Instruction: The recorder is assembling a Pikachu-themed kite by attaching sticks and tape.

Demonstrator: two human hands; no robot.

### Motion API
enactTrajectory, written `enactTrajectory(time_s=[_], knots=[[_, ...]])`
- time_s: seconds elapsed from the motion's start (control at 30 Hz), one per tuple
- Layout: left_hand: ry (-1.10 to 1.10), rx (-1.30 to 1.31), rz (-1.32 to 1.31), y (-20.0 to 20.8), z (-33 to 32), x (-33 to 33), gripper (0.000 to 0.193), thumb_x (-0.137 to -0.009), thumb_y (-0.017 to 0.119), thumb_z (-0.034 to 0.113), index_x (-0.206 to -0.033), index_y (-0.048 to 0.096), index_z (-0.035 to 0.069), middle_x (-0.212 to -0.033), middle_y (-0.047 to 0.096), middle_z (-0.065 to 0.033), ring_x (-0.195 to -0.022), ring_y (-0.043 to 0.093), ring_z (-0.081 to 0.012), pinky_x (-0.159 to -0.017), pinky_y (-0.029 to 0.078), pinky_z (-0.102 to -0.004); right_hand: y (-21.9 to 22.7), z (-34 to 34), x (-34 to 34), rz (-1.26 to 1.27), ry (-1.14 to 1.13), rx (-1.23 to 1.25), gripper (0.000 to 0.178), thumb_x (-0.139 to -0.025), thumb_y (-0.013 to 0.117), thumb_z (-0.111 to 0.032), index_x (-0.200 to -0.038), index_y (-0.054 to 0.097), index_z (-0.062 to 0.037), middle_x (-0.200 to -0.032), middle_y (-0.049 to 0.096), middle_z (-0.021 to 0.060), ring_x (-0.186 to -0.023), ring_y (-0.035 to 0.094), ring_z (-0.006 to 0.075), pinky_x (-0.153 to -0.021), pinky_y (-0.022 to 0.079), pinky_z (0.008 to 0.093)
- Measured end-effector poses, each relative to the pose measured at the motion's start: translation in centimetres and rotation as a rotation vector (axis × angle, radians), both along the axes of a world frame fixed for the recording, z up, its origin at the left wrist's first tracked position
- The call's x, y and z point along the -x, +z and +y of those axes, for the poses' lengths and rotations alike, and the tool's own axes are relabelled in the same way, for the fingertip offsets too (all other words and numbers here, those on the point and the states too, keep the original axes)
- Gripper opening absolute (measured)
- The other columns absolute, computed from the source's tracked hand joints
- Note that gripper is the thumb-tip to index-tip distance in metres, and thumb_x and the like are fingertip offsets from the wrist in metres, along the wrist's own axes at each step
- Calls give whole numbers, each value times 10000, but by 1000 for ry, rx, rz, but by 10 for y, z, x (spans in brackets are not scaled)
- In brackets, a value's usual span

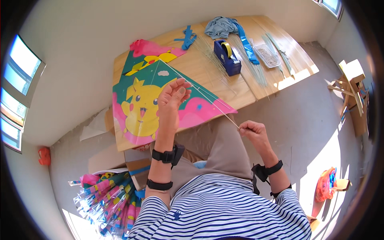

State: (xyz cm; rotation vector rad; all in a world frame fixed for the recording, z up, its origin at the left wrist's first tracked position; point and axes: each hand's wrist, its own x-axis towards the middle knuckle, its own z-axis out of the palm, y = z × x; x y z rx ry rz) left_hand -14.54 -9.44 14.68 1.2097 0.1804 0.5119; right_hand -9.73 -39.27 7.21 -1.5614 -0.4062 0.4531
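A kite [140,100] printed with a yellow cartoon figure on green and pink lies over the table's near left part. Above it, my left hand [175,95] is raised, its fingers curled in. The fingertips are close to a thin white string [219,109] that slants across the kite's right edge; what they grip is too small to make out. Low on the right, beyond the table edge, my right hand [255,132] pinches the string's lower end. The string looks taut between the kite and this hand.
On the wooden table [250,90] stand a blue tape dispenser [228,58] and a clear plastic tray [267,56]. Thin rods [256,72] and a grey-blue cloth [221,28] lie there too. Another folded kite [154,56] sits behind. Wrapped colourful bundles [108,200] fill the lower left.
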Motion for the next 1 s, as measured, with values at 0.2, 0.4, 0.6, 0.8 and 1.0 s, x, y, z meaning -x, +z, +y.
enactTrajectory(time_s=[0.2, 0.4, 0.6, 0.8, 1.0], knots=[[-37, 37, -46, -3, 6, 5, 201, -979, 643, 98, -1162, 663, 17, -1057, 693, -71, -911, 650, -117, -860, 543, -278, 8, 3, 11, -10, 51, -17, 125, -858, 585, 71, -914, 693, 40, -821, 676, 42, -748, 589, 97, -709, 496, 250], [-48, 30, -42, -10, 17, 7, 151, -947, 678, 63, -1092, 676, 23, -978, 677, -36, -838, 636, -103, -812, 538, -245, 10, 7, 12, -11, 82, -6, 115, -866, 588, 66, -920, 688, 45, -834, 681, 53, -749, 588, 104, -710, 497, 252], [-77, -19, -8, -13, 25, 12, 87, -936, 696, 60, -1018, 678, 36, -924, 673, -27, -828, 636, -102, -785, 529, -239, 12, 12, 14, 17, 103, 3, 111, -884, 587, 60, -924, 689, 44, -842, 681, 52, -754, 584, 103, -711, 501, 256], [-71, 15, 0, -13, 31, 13, 56, -932, 700, 57, -972, 672, 29, -878, 670, -31, -795, 632, -102, -735, 527, -232, 10, 18, 12, 35, 131, 9, 87, -888, 608, 51, -919, 688, 41, -841, 674, 46, -754, 581, 101, -704, 498, 255], [-70, -5, 78, -21, 38, 11, 31, -926, 680, 30, -943, 659, 15, -859, 671, -48, -763, 622, -107, -720, 523, -232, 9, 29, 8, -48, 98, 72, 39, -868, 667, 27, -901, 686, 36, -781, 626, 23, -724, 550, 94, -662, 457, 259]])
